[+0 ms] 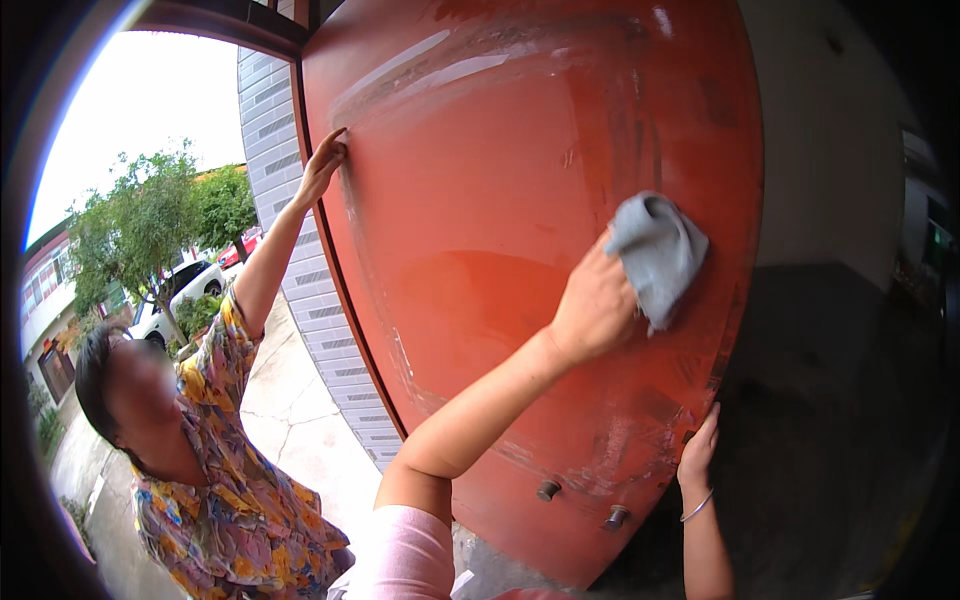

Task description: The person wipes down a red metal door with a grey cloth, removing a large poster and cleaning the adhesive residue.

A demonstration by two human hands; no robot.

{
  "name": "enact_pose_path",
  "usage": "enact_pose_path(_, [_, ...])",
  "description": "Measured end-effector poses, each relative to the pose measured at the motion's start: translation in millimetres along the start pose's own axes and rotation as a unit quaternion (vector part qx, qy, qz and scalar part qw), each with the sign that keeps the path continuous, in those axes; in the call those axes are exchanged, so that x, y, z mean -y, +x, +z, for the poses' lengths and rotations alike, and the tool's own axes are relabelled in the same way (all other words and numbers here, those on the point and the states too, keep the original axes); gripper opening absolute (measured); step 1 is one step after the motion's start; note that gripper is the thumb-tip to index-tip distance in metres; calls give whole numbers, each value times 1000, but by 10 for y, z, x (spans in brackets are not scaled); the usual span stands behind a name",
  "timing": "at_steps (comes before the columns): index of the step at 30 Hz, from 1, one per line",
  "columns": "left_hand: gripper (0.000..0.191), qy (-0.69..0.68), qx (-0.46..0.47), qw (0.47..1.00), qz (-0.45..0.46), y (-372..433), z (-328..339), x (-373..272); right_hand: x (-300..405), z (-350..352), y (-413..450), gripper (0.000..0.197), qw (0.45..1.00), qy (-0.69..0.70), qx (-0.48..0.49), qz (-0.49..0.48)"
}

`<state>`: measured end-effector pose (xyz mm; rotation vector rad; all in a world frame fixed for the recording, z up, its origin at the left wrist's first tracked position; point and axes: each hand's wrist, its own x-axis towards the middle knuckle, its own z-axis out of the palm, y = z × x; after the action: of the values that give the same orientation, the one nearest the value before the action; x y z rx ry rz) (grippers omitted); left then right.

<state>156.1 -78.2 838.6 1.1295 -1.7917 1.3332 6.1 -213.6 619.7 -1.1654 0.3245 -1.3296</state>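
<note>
A red door (480,187) fills the middle of the view, its surface marked by pale scuffs and dark smears. Bunched in my left hand (600,304) is a grey-blue cloth (660,255), pressed against the right half of the door and slightly blurred. My right hand (699,450), with a silver bangle (697,506) on its wrist, grips the door's right edge lower down. Two small metal knobs, one dark (548,490) and one shinier (616,517), stick out near the bottom of the door.
At left a person (225,480) in a patterned shirt stretches a hand (324,166) to the door's left side. A dark red frame (352,330) and a grey tiled wall (322,277) border it. Outside are trees (135,217) and a white car (180,292). Right lies a dark interior.
</note>
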Motion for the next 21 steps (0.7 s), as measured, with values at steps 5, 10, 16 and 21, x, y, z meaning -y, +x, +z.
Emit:
enact_pose_path(5, [15, -108, 100, 989, -31, -1567, 359, -761, -142, -108, 50, 57, 998, -62, -12, -8])
enact_pose_path(10, [48, -328, 123, 890, -292, -2118, 146, -1469, 64, -111, -1, 57, 996, -81, -20, -8])
enact_pose_path(16, [34, -441, 84, 704, -550, -2646, 96, -1823, 154, 146, -226, 70, 996, -17, -77, -31])
enact_pose_path(21, [35, -464, 6, 607, -645, -2767, -105, -1904, 239, 194, -235, 72, 996, -54, -53, -42])
